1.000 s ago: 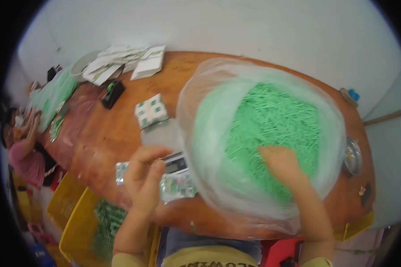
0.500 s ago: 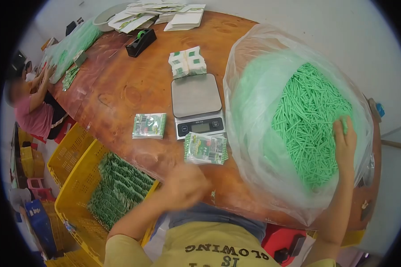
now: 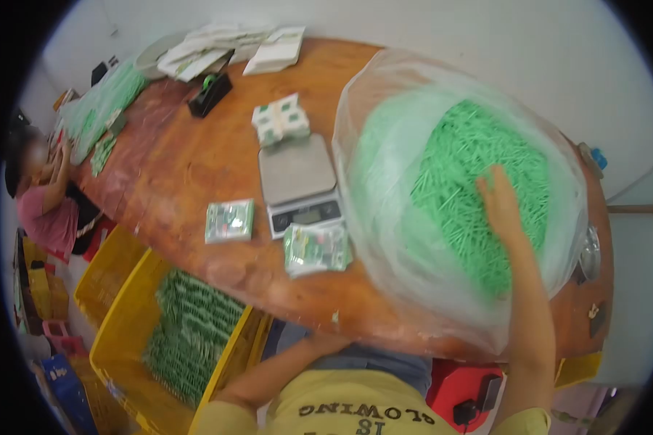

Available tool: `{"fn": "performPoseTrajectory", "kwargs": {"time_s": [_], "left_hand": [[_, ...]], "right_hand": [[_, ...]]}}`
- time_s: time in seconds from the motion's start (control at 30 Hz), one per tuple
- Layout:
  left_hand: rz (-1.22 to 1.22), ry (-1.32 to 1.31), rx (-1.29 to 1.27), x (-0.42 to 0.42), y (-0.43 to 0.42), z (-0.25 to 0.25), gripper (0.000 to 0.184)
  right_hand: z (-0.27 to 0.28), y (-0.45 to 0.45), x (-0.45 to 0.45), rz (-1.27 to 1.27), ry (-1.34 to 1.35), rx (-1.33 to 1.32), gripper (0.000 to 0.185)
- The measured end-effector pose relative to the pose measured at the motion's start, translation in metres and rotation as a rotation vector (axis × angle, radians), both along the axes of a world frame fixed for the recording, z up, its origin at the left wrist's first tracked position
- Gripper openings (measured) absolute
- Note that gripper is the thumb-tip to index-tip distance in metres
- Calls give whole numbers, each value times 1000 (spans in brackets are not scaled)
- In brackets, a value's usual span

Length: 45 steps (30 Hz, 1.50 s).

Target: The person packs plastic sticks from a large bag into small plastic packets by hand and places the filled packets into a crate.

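My right hand (image 3: pixel 499 203) reaches into a large clear plastic bag (image 3: pixel 384 279) on the right of the table. Its fingers are stretched out and slightly apart, touching the heap of short, thin green sticks (image 3: pixel 461 170). Low at the table's front edge, my left hand (image 3: pixel 331 342) rests by my lap, its fingers hidden. A digital scale (image 3: pixel 297 172) stands left of the bag with a bare plate. Against its front lies a stack of green-and-white printed packets (image 3: pixel 315 249); another packet stack (image 3: pixel 229 221) sits to its left. Behind the scale is a banded white-and-green bundle (image 3: pixel 280 121).
A black tape dispenser (image 3: pixel 210 95) and white folded cartons (image 3: pixel 276 51) are at the back. Below the table's left edge, a yellow crate (image 3: pixel 127 308) holds rows of green packets (image 3: pixel 196 330). Another person (image 3: pixel 47 210) sits at far left beside a second green bag (image 3: pixel 98 109).
My right hand has moved left from the heap's right side to its middle. The left hand has dropped from above the table edge to my lap. The camera view has shifted slightly.
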<state>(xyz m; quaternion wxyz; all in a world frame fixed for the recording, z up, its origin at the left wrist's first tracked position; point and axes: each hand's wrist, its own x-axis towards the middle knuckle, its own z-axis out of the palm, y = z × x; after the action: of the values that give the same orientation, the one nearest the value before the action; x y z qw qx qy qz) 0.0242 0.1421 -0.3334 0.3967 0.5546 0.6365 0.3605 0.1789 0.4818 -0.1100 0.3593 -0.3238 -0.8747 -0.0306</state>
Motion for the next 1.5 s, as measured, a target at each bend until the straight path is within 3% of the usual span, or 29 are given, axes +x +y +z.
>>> {"fn": "performPoseTrajectory", "kwargs": {"time_s": [0.03,0.07,0.1,0.13,0.2,0.27,0.37,0.43,0.5,0.57,0.6,0.63,0.73,0.77,0.8,0.9,0.97,1.1,1.2,1.37,1.4,1.47,1.5], "left_hand": [[48,66,34,-1,2,26,25],[-57,170,-13,-7,-5,63,23],[-165,271,-48,-13,-13,100,22],[-435,425,-168,-30,-25,128,20],[-332,93,59,-44,-24,186,12],[-208,30,322,-38,17,249,10],[149,-79,618,-7,101,301,11],[266,-340,680,25,161,292,10],[281,-115,950,52,193,283,11],[201,-5,988,48,178,279,12],[158,51,993,44,166,277,14],[132,194,929,29,140,271,20],[85,812,782,-54,62,198,37],[121,946,651,-72,54,207,39],[155,1056,508,-81,46,213,41],[-89,1245,511,-95,45,195,39],[-120,1158,592,-101,47,176,37],[-162,1013,649,-108,49,171,30],[-188,921,679,-117,48,167,25],[100,633,625,-113,55,179,17],[123,592,600,-114,57,179,16],[189,265,627,-95,65,203,15],[225,98,622,-79,73,223,15]], "right_hand": [[0,1,4,33,-20,23,24],[3,-2,7,68,-47,48,26],[10,-5,9,63,47,-113,25],[16,-10,13,54,145,-273,24],[24,-12,18,68,448,-601,22],[26,-9,14,161,853,-911,22],[41,-51,6,296,1009,-1274,27],[49,-94,-7,458,1083,-1333,31],[46,-101,-12,510,1036,-1193,32],[28,-93,1,342,953,-1020,33],[19,-90,6,257,1032,-1103,32],[13,-87,12,159,1110,-1179,31],[21,-79,30,320,760,-934,26],[25,-80,21,335,743,-954,25],[32,-83,9,335,709,-984,24],[37,-81,-6,334,507,-1156,20],[41,-83,-10,198,414,-1202,17],[35,-81,-13,267,435,-864,15],[32,-81,-15,271,464,-892,14],[49,-76,-3,228,481,-1191,11],[53,-77,-1,240,466,-1064,13],[59,-78,-1,258,439,-813,18],[55,-73,5,504,666,-1100,21]]}}
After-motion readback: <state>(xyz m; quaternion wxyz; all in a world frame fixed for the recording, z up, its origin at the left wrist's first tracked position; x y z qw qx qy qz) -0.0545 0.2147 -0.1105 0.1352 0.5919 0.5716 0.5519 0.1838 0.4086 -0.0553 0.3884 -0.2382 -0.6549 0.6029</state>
